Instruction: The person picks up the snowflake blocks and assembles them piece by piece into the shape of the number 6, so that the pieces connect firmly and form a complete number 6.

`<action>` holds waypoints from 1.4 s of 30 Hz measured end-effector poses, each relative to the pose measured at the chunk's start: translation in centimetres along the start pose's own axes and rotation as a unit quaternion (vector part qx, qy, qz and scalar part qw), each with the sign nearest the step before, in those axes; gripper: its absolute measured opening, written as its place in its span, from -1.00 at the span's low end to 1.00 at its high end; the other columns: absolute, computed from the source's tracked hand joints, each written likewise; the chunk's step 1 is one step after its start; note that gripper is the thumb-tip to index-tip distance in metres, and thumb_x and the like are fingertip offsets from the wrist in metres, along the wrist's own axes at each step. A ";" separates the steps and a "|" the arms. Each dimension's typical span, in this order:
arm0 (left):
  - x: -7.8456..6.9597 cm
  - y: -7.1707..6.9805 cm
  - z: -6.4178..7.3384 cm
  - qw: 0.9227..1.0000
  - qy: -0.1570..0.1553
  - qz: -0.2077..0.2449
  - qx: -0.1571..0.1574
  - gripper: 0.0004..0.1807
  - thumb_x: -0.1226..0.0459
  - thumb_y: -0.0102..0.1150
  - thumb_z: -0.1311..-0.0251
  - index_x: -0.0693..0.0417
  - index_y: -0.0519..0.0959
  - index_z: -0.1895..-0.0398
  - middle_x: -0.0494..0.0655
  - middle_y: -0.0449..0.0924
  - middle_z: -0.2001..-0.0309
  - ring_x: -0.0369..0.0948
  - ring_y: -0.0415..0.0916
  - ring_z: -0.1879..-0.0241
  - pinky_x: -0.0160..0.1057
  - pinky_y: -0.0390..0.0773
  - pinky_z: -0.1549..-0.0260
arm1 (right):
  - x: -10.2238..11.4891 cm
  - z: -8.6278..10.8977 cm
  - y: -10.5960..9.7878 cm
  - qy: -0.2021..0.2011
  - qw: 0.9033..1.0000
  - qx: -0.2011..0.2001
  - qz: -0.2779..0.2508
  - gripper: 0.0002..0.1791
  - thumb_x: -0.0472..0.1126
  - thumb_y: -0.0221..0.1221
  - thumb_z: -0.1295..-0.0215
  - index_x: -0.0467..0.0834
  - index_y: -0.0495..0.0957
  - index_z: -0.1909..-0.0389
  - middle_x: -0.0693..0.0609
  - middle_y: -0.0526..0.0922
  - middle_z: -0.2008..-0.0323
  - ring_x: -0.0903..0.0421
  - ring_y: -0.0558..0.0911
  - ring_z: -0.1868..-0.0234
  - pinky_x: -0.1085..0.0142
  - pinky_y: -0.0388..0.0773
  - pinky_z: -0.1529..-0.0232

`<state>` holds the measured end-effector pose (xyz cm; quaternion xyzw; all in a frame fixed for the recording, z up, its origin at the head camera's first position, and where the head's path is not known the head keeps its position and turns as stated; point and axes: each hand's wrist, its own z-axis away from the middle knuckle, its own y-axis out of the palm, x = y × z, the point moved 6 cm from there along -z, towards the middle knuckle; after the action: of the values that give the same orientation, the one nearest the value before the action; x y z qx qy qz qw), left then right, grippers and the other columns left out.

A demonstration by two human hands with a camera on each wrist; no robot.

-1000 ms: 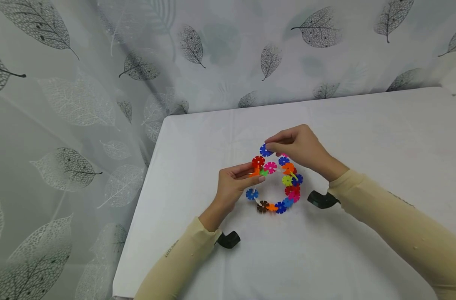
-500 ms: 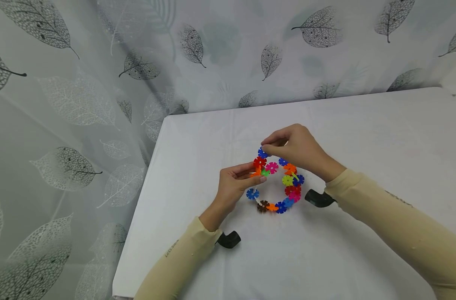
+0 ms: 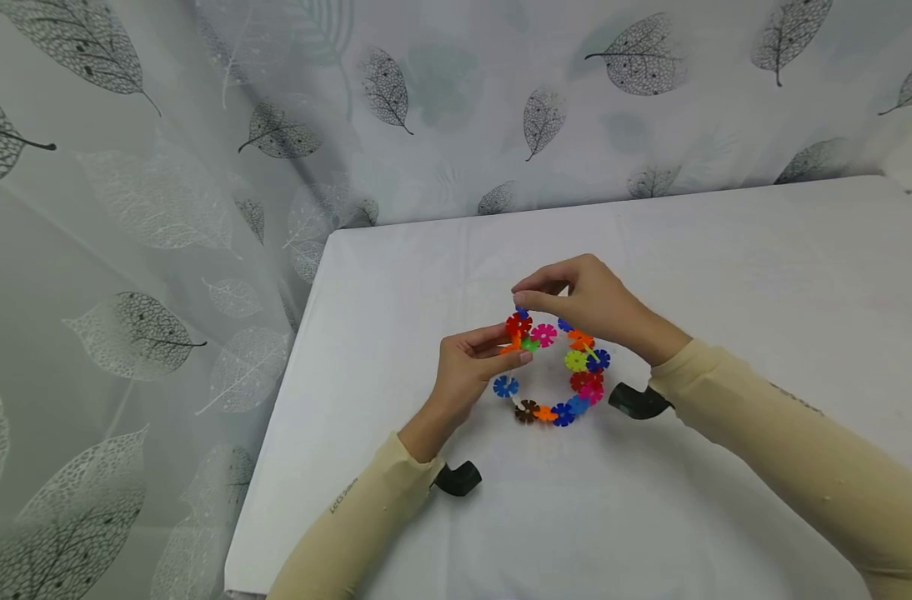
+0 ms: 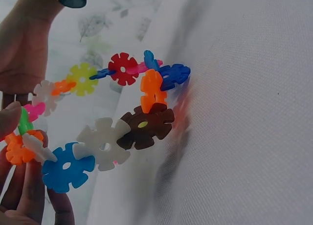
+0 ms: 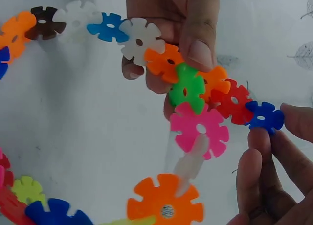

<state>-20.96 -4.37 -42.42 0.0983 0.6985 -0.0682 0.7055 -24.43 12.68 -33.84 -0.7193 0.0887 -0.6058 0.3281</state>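
A ring of colourful notched plastic flower discs [image 3: 587,383] hangs between my hands and reaches down to the tabletop. My left hand [image 3: 459,375] pinches it at the orange disc [image 5: 166,63] and green disc [image 5: 187,88], thumb on top. A red disc [image 5: 234,101] sticks out from an orange one there. My right hand [image 3: 594,304] pinches a small blue disc [image 5: 264,118] by its edge; in the right wrist view its notches overlap the red disc's edge. In the head view, fingers mostly cover this blue disc. A pink disc [image 5: 199,129] adjoins the green one.
A white cloth covers the table [image 3: 396,283]. Behind it and at the left hangs a leaf-print curtain [image 3: 456,100]. Dark curved wrist mounts [image 3: 458,479] protrude below both sleeves, the right mount [image 3: 639,402] near the ring's right side.
My right hand has shifted left with the blue disc and turned slightly, so its fingers now cover most of the disc in the head view. My left hand and the ring have barely moved.
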 end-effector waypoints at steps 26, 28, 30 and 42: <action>0.0 0.7 -0.2 0.999 0.040 -0.017 0.016 -0.60 0.47 0.43 -0.14 0.28 0.67 -0.09 0.09 0.74 0.05 -0.08 0.74 0.17 -0.15 0.68 0.11 | -2.7 0.6 0.9 -0.045 0.997 -0.016 -0.065 -0.62 -0.01 0.29 -0.40 -0.13 0.71 -0.10 0.06 0.76 0.04 0.08 0.66 0.00 0.10 0.64 0.07; -0.1 0.8 -0.1 0.999 0.037 -0.019 0.017 -0.60 0.47 0.44 -0.13 0.29 0.67 -0.09 0.11 0.74 0.05 -0.06 0.74 0.17 -0.14 0.68 0.11 | -2.9 0.6 1.0 -0.044 0.996 -0.016 -0.071 -0.62 -0.02 0.29 -0.39 -0.13 0.70 -0.10 0.06 0.76 0.04 0.08 0.67 -0.01 0.10 0.64 0.05; 0.0 0.9 -0.1 0.999 0.031 -0.024 0.016 -0.59 0.46 0.44 -0.13 0.29 0.67 -0.09 0.12 0.73 0.05 -0.06 0.74 0.16 -0.15 0.68 0.12 | -3.2 0.6 1.1 -0.040 0.996 -0.015 -0.077 -0.62 -0.01 0.30 -0.39 -0.13 0.70 -0.11 0.07 0.76 0.04 0.08 0.67 -0.02 0.12 0.64 0.03; -0.2 0.9 -0.1 0.995 0.035 -0.088 0.014 -0.58 0.32 0.46 -0.17 0.17 0.68 -0.12 -0.03 0.74 0.02 -0.13 0.67 0.06 -0.20 0.67 0.09 | -3.0 0.6 0.9 -0.066 0.993 -0.014 -0.098 -0.65 -0.07 0.24 -0.45 -0.14 0.68 -0.14 0.04 0.75 0.00 0.08 0.67 -0.03 0.18 0.63 -0.02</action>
<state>-20.81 -3.51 -42.16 0.0488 0.7280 -0.1366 0.6701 -24.40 13.79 -36.87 -0.7672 0.0047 -0.5853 0.2623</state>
